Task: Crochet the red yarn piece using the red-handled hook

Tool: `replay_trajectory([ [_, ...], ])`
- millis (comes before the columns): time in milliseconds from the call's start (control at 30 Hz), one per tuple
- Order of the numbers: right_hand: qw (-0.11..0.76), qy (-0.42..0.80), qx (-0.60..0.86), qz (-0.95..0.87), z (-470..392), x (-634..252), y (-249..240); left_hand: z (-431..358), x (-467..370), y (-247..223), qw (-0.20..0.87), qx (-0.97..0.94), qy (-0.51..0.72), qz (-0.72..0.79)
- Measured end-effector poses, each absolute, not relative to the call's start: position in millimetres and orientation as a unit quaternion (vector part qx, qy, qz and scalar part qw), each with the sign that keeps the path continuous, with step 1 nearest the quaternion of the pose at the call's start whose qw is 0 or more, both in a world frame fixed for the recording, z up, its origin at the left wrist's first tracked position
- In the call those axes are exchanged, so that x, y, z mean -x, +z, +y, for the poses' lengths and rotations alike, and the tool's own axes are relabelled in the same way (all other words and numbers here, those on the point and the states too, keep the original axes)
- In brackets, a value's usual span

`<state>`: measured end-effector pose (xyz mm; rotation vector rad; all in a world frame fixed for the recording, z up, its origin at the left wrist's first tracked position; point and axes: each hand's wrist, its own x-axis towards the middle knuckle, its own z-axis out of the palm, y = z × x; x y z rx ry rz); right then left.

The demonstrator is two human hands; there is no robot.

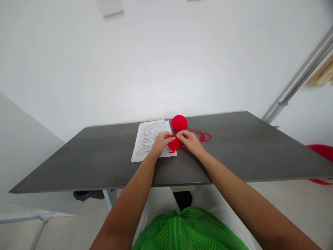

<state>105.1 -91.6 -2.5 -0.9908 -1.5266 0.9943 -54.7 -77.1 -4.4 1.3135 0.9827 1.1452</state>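
Observation:
A small red piece of yarn work (174, 144) is held between both hands above the printed sheets. My left hand (163, 139) pinches its left edge between thumb and fingers. On the other side, my right hand (189, 139) has thumb and fingertips closed at its upper right edge. Whether a hook or needle is in the fingers, I cannot make out. A red yarn ball (179, 123) sits just beyond the hands. Its loose strand (206, 136) loops on the table to the right and runs back towards my right hand. A short tail hangs under the piece.
Printed paper sheets (149, 137) lie on the dark grey table (247, 149), partly under my left hand. A white wall (166, 62) rises behind the table. A metal pole (299, 83) and a red basin (321, 151) stand off to the right.

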Motion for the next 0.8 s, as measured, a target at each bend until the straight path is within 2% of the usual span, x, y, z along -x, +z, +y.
replay_trajectory([
  [800, 0.508, 0.388, 0.417, -0.646, -92.6, -104.0, -2.4, -78.2, 55.0, -4.0, 0.538, -0.566, 0.473, 0.409],
])
